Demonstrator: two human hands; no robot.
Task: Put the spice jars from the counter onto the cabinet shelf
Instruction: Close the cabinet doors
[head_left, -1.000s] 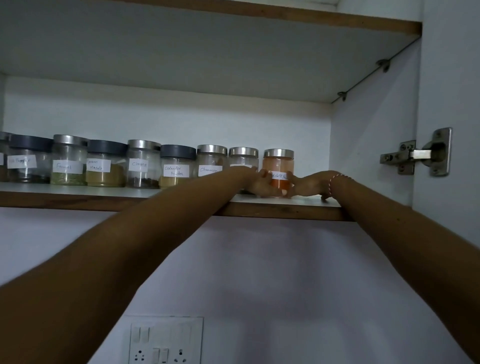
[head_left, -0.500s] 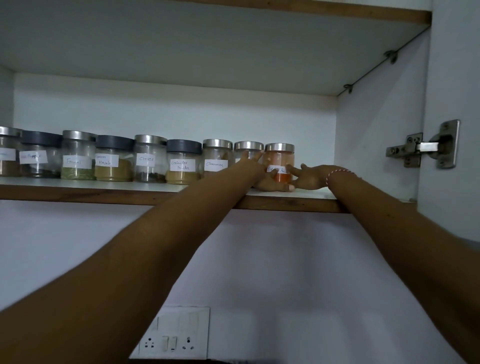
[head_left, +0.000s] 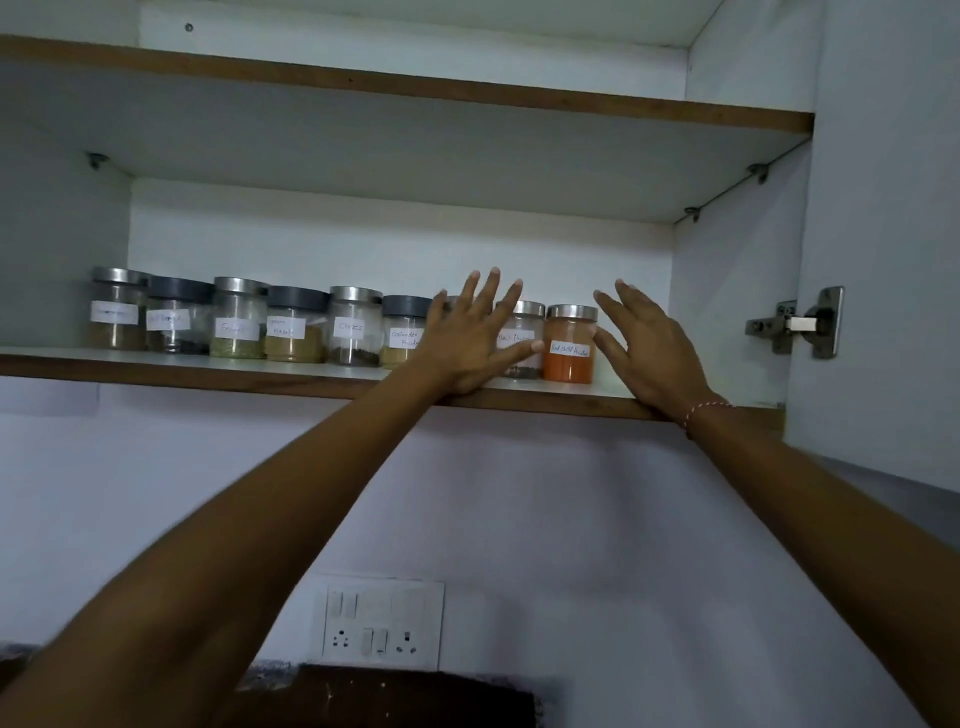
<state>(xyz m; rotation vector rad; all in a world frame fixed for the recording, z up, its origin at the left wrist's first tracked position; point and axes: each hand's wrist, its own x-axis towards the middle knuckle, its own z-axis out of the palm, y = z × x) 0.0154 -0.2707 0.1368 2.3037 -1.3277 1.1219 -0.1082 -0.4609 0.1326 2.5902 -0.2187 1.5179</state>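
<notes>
Several labelled glass spice jars stand in a row on the cabinet shelf (head_left: 171, 366). The rightmost is the red chilli powder jar (head_left: 569, 344) with a steel lid. Left of it stands a pepper jar (head_left: 524, 332), partly covered by my left hand (head_left: 470, 340). That hand is raised in front of the row with fingers spread and straight, holding nothing. My right hand (head_left: 649, 348), with a red and white thread at the wrist, hovers just right of the chilli jar, fingers straight, also holding nothing. One jar behind my left hand is mostly hidden.
The open cabinet door (head_left: 883, 234) with its steel hinge (head_left: 800, 325) stands at the right. An upper shelf (head_left: 415, 93) roofs the jar compartment. A white switch and socket plate (head_left: 382, 626) sits on the wall below. Bare shelf lies right of the chilli jar.
Both hands let go of the red chilli powder jar and drew back from the shelf with fingers spread. The camera view shifted, showing more of the cabinet.
</notes>
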